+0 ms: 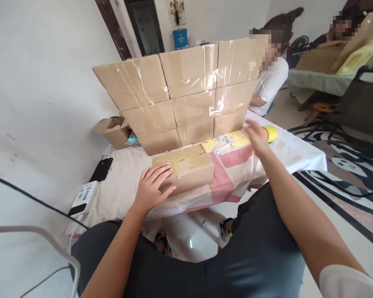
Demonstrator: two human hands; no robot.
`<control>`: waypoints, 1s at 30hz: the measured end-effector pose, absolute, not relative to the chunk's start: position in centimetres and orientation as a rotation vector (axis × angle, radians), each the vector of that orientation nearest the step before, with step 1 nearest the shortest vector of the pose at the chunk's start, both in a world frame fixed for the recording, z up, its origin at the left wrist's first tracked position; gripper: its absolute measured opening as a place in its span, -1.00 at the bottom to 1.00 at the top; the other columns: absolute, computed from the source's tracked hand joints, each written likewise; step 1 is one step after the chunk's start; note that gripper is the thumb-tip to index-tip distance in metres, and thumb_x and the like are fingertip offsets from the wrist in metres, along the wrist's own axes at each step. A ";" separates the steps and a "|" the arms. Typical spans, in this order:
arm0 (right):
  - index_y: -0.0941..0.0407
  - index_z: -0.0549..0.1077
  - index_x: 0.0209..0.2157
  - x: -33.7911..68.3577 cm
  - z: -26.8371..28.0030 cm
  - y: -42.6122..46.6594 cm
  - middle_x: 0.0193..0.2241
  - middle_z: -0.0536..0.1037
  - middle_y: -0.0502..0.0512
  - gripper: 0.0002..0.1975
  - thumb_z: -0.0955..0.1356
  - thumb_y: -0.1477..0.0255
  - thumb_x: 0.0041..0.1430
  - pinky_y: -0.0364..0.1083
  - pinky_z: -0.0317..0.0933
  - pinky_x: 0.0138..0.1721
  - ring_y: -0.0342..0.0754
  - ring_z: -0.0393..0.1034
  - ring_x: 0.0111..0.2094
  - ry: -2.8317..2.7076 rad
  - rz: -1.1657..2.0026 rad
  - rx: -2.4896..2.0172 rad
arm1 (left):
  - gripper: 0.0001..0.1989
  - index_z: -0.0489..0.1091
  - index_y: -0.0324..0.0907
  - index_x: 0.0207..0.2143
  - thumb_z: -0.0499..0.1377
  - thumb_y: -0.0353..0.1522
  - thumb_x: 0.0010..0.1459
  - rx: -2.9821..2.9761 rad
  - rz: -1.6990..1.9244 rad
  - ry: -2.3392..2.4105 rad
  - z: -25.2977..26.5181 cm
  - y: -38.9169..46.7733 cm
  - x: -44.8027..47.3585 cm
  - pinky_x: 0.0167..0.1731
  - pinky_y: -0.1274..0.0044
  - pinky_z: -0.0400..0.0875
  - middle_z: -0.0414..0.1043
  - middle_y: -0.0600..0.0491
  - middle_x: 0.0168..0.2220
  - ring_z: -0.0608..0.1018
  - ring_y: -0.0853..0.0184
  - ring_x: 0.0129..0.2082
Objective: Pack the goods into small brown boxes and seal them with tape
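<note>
A closed cardboard box [189, 176] with clear tape along its top lies at the near edge of the table. My left hand [155, 184] rests on the left end of this box, fingers stretched out and thumb apart. To the right, my right hand [257, 137] is over the tabletop with loosely bent fingers apart, holding nothing that I can see. Just beyond its wrist lies a yellow roll [271, 133], partly hidden. Behind the closed box rises a wall of cardboard boxes [191, 105] in rows, with shiny clear tape or film across it.
An opened carton [112, 130] stands at the table's left, with a black phone [101, 169] and a white box [86, 198] nearer. A patterned cloth [226, 163] covers the table [307, 155]. One person [272, 85] sits opposite; another [326, 41] is farther right.
</note>
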State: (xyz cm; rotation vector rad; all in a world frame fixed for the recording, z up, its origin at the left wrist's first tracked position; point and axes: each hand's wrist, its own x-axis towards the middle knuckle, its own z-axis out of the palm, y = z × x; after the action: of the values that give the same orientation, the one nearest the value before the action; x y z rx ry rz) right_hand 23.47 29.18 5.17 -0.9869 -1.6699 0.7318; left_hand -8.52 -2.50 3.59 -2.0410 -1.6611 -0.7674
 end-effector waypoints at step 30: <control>0.17 0.36 -0.04 37.5 -2.1 39.0 -0.13 0.50 0.20 -0.49 0.25 0.52 -0.14 0.08 0.34 -0.04 0.04 0.42 -0.16 -0.985 0.507 -1.465 | -0.47 0.39 -0.08 0.18 0.23 -0.13 0.20 -1.771 -0.555 -1.838 3.3 -1.3 -6.6 0.04 0.23 0.24 0.52 -0.14 0.07 0.50 -0.04 0.02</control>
State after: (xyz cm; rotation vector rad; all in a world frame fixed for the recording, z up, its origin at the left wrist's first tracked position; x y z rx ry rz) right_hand 37.45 39.03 -2.13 -1.4650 -0.9854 0.5067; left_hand -6.59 -1.29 3.34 -1.7709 -1.8378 -0.5549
